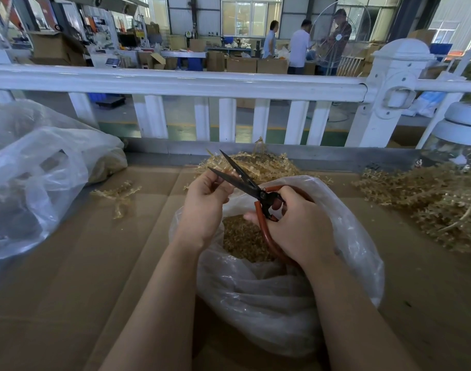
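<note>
Head view: right hand (296, 223) grips scissors (245, 180), left hand (205, 204) pinches sprig (233, 170).

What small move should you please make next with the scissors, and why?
Probably the right hand should squeeze the scissors shut: their blades stand open around the pale sprig the left hand pinches, by the open bag of cuttings.

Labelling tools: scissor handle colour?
Red-orange handles, black blades; clearest in the head view.

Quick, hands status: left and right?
Left hand: pinches a small pale piece.
Right hand: grips the open scissors.
</note>
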`<act>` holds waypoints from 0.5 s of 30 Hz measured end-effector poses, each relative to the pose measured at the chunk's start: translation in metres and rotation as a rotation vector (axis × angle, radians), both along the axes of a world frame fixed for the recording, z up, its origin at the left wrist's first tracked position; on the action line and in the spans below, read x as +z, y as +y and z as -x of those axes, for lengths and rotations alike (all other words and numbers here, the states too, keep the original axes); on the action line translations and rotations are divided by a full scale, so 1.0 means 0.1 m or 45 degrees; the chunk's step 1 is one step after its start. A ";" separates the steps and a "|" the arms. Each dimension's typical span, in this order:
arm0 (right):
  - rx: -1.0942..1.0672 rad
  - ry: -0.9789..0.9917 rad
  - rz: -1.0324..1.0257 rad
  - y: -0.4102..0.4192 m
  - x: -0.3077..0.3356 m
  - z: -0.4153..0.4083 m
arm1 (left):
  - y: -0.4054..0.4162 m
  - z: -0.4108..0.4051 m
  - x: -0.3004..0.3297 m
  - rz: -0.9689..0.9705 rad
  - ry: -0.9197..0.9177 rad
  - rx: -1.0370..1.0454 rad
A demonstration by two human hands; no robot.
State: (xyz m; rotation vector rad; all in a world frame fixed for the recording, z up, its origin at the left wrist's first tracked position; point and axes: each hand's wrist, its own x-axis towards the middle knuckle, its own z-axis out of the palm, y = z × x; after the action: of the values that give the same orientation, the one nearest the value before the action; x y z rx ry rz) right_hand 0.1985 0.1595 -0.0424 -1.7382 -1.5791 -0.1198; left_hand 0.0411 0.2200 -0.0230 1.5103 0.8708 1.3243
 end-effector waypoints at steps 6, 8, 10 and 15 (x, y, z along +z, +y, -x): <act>-0.048 -0.065 -0.028 0.01 -0.03 -0.01 | -0.01 0.01 0.01 -0.009 0.005 0.008; -0.063 -0.094 -0.036 0.01 -0.04 -0.02 | -0.02 0.01 0.02 -0.007 0.014 0.018; -0.072 -0.095 -0.046 0.01 -0.03 -0.02 | -0.02 0.00 0.03 -0.001 0.019 0.022; -0.041 -0.071 -0.075 0.02 -0.04 -0.01 | -0.01 0.01 0.04 0.002 -0.026 -0.002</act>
State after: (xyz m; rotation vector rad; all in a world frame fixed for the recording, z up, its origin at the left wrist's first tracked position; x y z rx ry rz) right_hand 0.1996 0.1610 -0.0459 -1.7285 -1.5721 -0.2307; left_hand 0.0400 0.2188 -0.0191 1.4937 0.8576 1.3352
